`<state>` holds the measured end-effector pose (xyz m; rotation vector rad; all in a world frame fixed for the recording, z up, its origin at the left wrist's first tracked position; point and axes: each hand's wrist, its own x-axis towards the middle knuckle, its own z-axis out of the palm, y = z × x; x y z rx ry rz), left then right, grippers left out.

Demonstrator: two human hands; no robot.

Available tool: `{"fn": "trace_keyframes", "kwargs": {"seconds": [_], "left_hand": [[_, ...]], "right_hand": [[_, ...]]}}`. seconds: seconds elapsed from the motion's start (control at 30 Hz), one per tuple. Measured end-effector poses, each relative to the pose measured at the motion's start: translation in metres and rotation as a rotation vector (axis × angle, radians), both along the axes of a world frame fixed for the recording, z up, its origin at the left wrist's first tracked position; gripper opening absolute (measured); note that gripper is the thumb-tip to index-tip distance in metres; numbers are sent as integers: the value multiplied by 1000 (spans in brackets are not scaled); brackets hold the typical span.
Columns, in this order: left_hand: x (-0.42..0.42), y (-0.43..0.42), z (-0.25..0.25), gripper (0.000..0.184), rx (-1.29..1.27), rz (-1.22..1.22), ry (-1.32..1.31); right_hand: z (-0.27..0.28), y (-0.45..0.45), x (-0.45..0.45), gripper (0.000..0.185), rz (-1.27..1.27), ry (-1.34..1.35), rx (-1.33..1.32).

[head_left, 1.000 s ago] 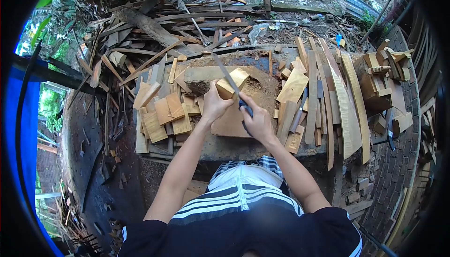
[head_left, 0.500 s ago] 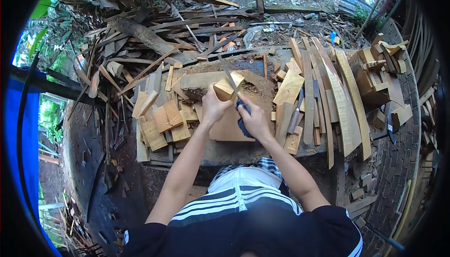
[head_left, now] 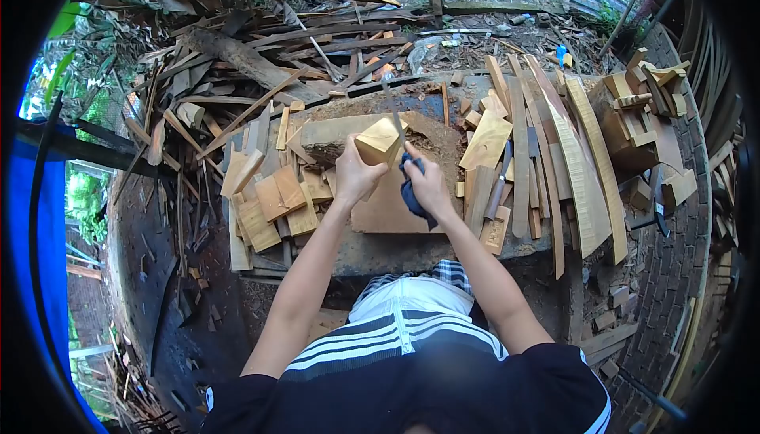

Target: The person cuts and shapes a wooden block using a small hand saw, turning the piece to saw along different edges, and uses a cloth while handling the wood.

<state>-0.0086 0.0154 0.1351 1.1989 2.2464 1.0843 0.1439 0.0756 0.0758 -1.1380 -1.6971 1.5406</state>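
Note:
My left hand (head_left: 358,173) is closed around a pale yellow wood block (head_left: 378,139), its thumb on the near side. The block is tilted above a large wooden chopping block (head_left: 388,206). My right hand (head_left: 428,188) grips a machete by its handle, which is wrapped in dark blue cloth (head_left: 413,196). The long narrow machete blade (head_left: 395,109) points away from me along the right side of the wood block. Whether the blade touches the wood, I cannot tell.
Several cut blocks (head_left: 277,194) lie left of the chopping block. Long wood strips (head_left: 566,157) and a knife with a brown handle (head_left: 497,196) lie to the right. Farther right are stacked offcuts (head_left: 637,117) and a hammer-like tool (head_left: 659,216). Scrap wood (head_left: 237,62) is heaped behind.
The wood block has turned and shifted slightly left in my left hand. The machete blade has swung to point more straight ahead, and my right hand has moved a little right.

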Motion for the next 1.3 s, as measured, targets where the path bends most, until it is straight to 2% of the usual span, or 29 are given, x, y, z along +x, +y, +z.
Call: {"fn": "trace_keyframes", "kwargs": {"seconds": [0.03,0.1,0.17,0.2,0.3,0.37,0.43,0.5,0.57,0.63,0.67,0.7,0.77,0.8,0.83,0.9,0.93,1.13,1.17,1.23,1.27,1.3], "left_hand": [[1,-1,-2,68,0,1,2],[-1,3,-7,67,44,36,18],[-3,4,-7,68,44,54,33],[-5,4,-4,68,24,55,28],[3,-5,-2,67,15,46,-9],[9,-1,3,70,-13,13,-23],[6,0,-3,69,33,33,-9],[1,-2,-2,64,29,60,17],[0,-5,-1,63,21,69,11],[3,-6,0,61,28,44,-14],[5,-7,0,63,1,36,-11],[7,-9,-5,63,11,35,-2],[9,-14,-19,71,129,-86,75],[13,-16,-16,72,142,-67,74],[14,-17,-14,72,139,-55,60],[13,-24,-13,70,115,-48,-16],[9,-29,-16,71,153,-109,25],[16,-46,-32,75,196,-137,112],[17,-47,-33,75,216,-136,137],[18,-47,-32,76,201,-122,134],[18,-46,-32,76,193,-107,104],[17,-45,-32,76,189,-92,74]], "right_hand": [[15,11,-1,48,28,-68,-65],[11,10,-8,49,-3,-76,12],[11,-14,-2,49,-8,-21,302],[37,-25,7,49,78,-30,118],[9,-2,1,49,14,-8,55],[6,25,-8,48,-14,-93,-7],[20,19,-8,48,21,-199,33],[30,-8,-2,48,50,-70,121],[15,-10,-4,48,38,16,158],[3,19,-16,48,-7,-31,4],[-13,38,-23,47,-89,-157,-5],[-44,59,-28,46,-25,-181,-70],[-48,56,-21,45,58,-145,-50],[-53,49,-19,45,-35,-91,-103],[-60,46,-13,45,-24,-106,-106],[-73,34,1,46,-161,49,-218],[-65,31,6,47,-186,118,-275],[-16,16,20,45,-78,-42,257],[-8,17,20,45,-78,-50,254],[11,14,17,44,-4,-220,81],[9,6,17,45,-27,-168,188],[16,-6,18,45,1,-207,184]]}}
